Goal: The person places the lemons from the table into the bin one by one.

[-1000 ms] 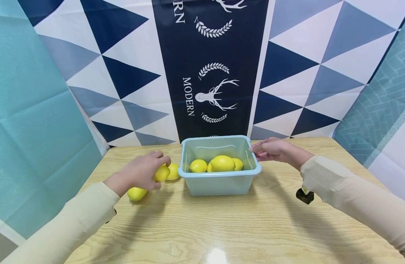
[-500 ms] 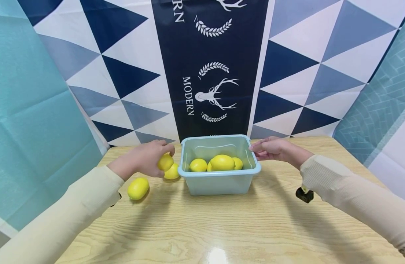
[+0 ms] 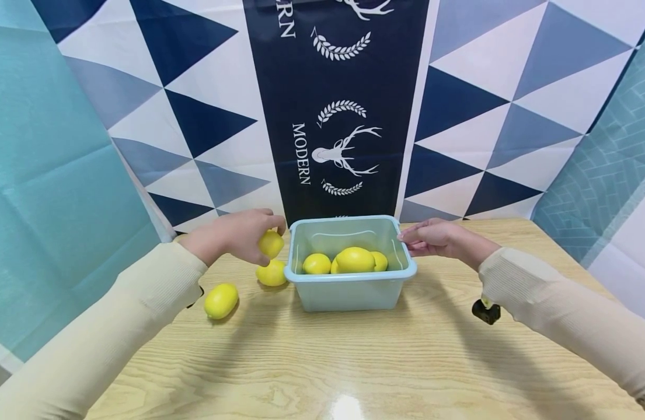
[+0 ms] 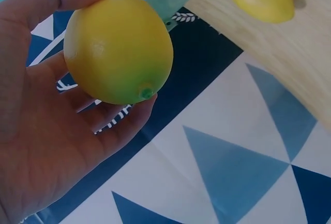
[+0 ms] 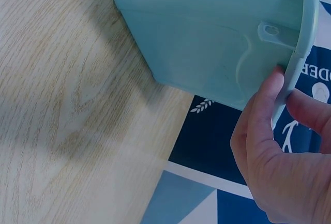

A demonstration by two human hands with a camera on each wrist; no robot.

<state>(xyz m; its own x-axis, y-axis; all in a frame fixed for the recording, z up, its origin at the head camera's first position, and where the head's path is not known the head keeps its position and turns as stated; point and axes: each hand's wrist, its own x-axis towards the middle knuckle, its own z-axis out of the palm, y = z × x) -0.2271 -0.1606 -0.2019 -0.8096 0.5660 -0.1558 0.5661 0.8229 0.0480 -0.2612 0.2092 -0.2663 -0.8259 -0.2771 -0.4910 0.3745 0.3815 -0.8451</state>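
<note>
My left hand (image 3: 243, 233) holds a yellow lemon (image 4: 119, 48) between thumb and fingers, just left of a light-blue plastic bin (image 3: 354, 291). The lemon has a greenish tip, seen in the left wrist view. Inside the bin lie several lemons (image 3: 355, 259). My right hand (image 3: 432, 236) grips the bin's right rim, thumb on one side and fingers on the other, as the right wrist view (image 5: 289, 162) shows. Below the held lemon, another lemon (image 3: 272, 273) rests on the table by the bin's left side.
A further lemon (image 3: 221, 300) lies on the wooden table (image 3: 322, 361), toward the front left. Behind the table hangs a patterned cloth (image 3: 343, 116) with triangles and a deer print. A small black device (image 3: 486, 311) shows under the right sleeve.
My left hand has lifted the lemon up and to the right, toward the bin's rim, uncovering the front-left lemon. The right hand and the bin have stayed in place.
</note>
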